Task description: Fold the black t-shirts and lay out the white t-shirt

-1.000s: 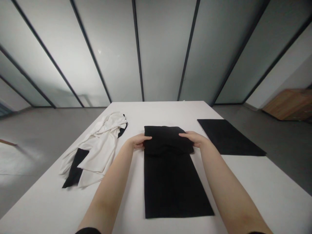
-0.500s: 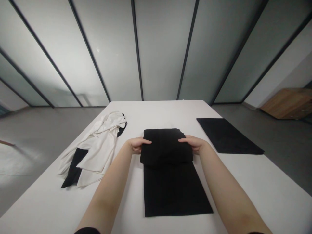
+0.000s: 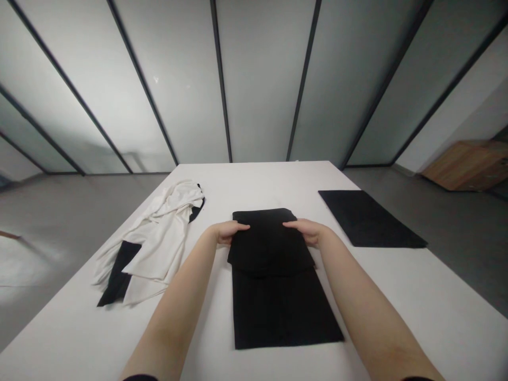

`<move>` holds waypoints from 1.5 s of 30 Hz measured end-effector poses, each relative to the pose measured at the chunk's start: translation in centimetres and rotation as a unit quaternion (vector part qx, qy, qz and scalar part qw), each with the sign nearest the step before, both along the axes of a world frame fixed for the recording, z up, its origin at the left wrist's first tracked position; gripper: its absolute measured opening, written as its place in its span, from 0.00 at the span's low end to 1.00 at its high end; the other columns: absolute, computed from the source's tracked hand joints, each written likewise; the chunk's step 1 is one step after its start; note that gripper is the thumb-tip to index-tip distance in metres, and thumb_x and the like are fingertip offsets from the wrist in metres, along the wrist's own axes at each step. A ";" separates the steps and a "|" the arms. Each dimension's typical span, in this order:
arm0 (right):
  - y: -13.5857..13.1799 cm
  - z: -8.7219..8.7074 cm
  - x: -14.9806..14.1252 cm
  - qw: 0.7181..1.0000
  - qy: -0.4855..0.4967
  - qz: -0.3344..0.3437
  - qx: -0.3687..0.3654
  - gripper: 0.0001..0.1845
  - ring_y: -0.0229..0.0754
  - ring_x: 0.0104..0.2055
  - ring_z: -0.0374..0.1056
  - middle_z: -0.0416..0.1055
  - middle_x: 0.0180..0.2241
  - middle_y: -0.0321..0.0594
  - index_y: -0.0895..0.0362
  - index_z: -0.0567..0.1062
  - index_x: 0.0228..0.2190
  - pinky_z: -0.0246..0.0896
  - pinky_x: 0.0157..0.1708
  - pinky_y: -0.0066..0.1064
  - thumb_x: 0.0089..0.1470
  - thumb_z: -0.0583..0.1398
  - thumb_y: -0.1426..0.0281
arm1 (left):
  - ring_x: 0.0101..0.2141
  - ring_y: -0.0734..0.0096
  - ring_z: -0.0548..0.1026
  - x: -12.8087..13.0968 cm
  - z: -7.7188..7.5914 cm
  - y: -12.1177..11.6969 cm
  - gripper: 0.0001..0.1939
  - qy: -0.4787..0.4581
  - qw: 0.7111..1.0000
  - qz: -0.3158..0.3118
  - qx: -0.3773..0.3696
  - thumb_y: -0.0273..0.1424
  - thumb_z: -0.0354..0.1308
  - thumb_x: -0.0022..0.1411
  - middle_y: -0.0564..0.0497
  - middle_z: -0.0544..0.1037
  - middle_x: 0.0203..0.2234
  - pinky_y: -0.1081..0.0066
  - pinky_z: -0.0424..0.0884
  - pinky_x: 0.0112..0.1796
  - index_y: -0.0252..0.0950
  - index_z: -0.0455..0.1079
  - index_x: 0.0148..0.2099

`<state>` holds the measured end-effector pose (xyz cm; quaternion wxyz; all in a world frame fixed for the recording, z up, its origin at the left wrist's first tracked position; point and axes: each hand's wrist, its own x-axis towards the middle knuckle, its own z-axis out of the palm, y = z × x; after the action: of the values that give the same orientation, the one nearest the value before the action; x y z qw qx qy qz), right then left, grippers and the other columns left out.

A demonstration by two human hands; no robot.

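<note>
A folded black garment (image 3: 273, 243) lies at the middle of the white table, its upper flap doubled over a longer flat black part (image 3: 286, 312) that reaches toward me. My left hand (image 3: 230, 232) grips the flap's left edge, thumb on top and the other fingers mostly hidden beneath. On the opposite edge, my right hand (image 3: 307, 230) holds the flap in the same way. The flap's near edge looks slightly raised and bowed. Whether flap and lower part are one piece, I cannot tell.
A loose pile of white clothing (image 3: 159, 238), with a black piece (image 3: 119, 275) showing under it, lies on the table's (image 3: 257, 185) left. Flat on the right is a black rectangular cloth (image 3: 369, 219). Frosted glass panels (image 3: 262, 79) stand beyond the table.
Both thumbs have slid slightly inward over the flap, and its near edge now curves more. Both hands keep their hold on the garment.
</note>
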<state>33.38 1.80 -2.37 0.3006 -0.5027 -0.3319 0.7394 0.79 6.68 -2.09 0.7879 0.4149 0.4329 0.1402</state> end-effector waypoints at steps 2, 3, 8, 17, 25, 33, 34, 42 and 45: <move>0.7 0.0 -1.1 0.999 -0.008 -0.032 0.015 0.11 0.49 0.41 0.83 0.85 0.41 0.52 0.61 0.80 0.46 0.79 0.49 0.42 0.63 0.65 0.70 | 0.46 0.53 0.86 0.3 0.5 0.5 0.15 0.012 0.998 0.038 0.046 0.34 0.71 0.63 0.37 0.86 0.47 0.61 0.82 0.49 0.32 0.80 0.49; 1.1 -0.1 -1.7 0.998 -0.017 -0.053 0.027 0.12 0.50 0.42 0.83 0.85 0.41 0.51 0.61 0.80 0.47 0.79 0.50 0.43 0.63 0.65 0.68 | 0.47 0.53 0.85 0.4 0.6 0.8 0.15 0.017 0.995 0.062 0.072 0.36 0.70 0.64 0.38 0.85 0.48 0.60 0.82 0.51 0.32 0.80 0.50; 2.9 -1.6 -4.9 0.961 -0.081 -0.201 0.170 0.16 0.53 0.51 0.81 0.84 0.47 0.47 0.56 0.81 0.48 0.76 0.55 0.45 0.61 0.66 0.63 | 0.52 0.52 0.83 1.6 -0.1 2.3 0.19 0.036 0.959 0.181 0.216 0.41 0.67 0.67 0.39 0.84 0.51 0.58 0.78 0.56 0.34 0.79 0.53; 7.0 -2.6 -5.8 0.915 -0.096 -0.254 0.299 0.20 0.52 0.61 0.74 0.82 0.53 0.43 0.54 0.82 0.48 0.67 0.65 0.45 0.55 0.68 0.61 | 0.59 0.48 0.79 2.2 -1.0 6.2 0.19 0.202 0.866 0.213 0.404 0.40 0.58 0.72 0.38 0.83 0.54 0.59 0.72 0.60 0.31 0.81 0.52; 7.8 -1.3 -6.5 0.941 -0.056 -0.251 0.219 0.14 0.46 0.56 0.78 0.82 0.52 0.44 0.54 0.80 0.47 0.71 0.61 0.40 0.59 0.66 0.66 | 0.57 0.48 0.80 2.2 0.8 6.8 0.16 0.197 0.880 0.206 0.381 0.36 0.65 0.67 0.39 0.84 0.51 0.57 0.74 0.60 0.32 0.81 0.51; 1.9 1.4 -3.8 0.990 0.012 -0.134 0.047 0.09 0.48 0.40 0.83 0.84 0.38 0.51 0.61 0.80 0.45 0.79 0.51 0.40 0.64 0.63 0.70 | 0.47 0.54 0.85 -0.3 3.9 1.2 0.11 0.028 0.974 0.180 0.138 0.28 0.67 0.65 0.37 0.86 0.47 0.62 0.82 0.51 0.30 0.80 0.49; 0.4 1.6 -3.4 0.990 0.040 -0.130 0.024 0.11 0.47 0.41 0.83 0.85 0.40 0.51 0.62 0.79 0.46 0.79 0.51 0.38 0.66 0.62 0.69 | 0.47 0.54 0.85 -0.7 3.9 0.1 0.12 0.005 0.977 0.180 0.112 0.29 0.67 0.66 0.37 0.86 0.46 0.63 0.82 0.51 0.30 0.80 0.50; -10.3 -0.3 -3.0 0.991 0.007 -0.129 0.023 0.21 0.50 0.49 0.81 0.82 0.52 0.49 0.55 0.77 0.55 0.81 0.46 0.40 0.60 0.67 0.70 | 0.46 0.55 0.85 -2.0 0.1 -9.4 0.26 -0.017 0.971 0.234 0.048 0.32 0.71 0.63 0.40 0.84 0.50 0.59 0.85 0.43 0.38 0.69 0.61; -10.7 -0.3 -3.2 0.988 -0.034 -0.144 0.052 0.20 0.50 0.49 0.80 0.81 0.53 0.48 0.54 0.77 0.54 0.81 0.44 0.40 0.59 0.66 0.71 | 0.45 0.56 0.84 -2.1 -0.2 -10.5 0.27 0.016 0.968 0.236 0.081 0.34 0.71 0.62 0.41 0.83 0.52 0.59 0.85 0.40 0.41 0.67 0.61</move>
<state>30.14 -8.90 -2.66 0.4176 -0.5538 -0.3040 0.6531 -1.33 -3.81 -2.25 0.6890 0.3657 0.5182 0.3507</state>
